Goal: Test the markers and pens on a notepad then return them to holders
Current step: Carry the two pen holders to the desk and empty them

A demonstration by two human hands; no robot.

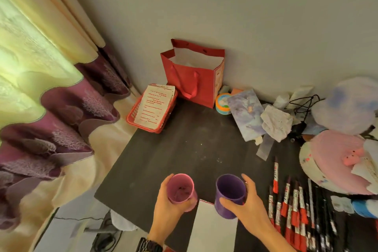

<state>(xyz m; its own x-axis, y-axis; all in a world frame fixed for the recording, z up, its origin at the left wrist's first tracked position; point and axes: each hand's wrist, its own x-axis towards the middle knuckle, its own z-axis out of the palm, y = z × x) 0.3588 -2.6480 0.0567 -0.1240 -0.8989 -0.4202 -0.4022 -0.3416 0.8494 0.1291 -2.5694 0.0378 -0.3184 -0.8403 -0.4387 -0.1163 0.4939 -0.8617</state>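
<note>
My left hand (166, 208) grips an empty pink holder cup (181, 190) near the front of the dark table (184, 149). Beside it, my right hand (248, 204) grips an empty purple holder cup (230, 194). Between and below the cups lies a white notepad (212, 229) with a red top edge. To the right, several red-and-black markers (290, 202) and dark pens (323, 217) lie in a row on the table.
A red paper bag (194, 75) stands against the wall, with a red basket of printed sheets (152, 106) to its left. A round tin (223, 104), a picture card (246, 114), crumpled paper and plush items (339, 159) crowd the right side. Curtains hang at left.
</note>
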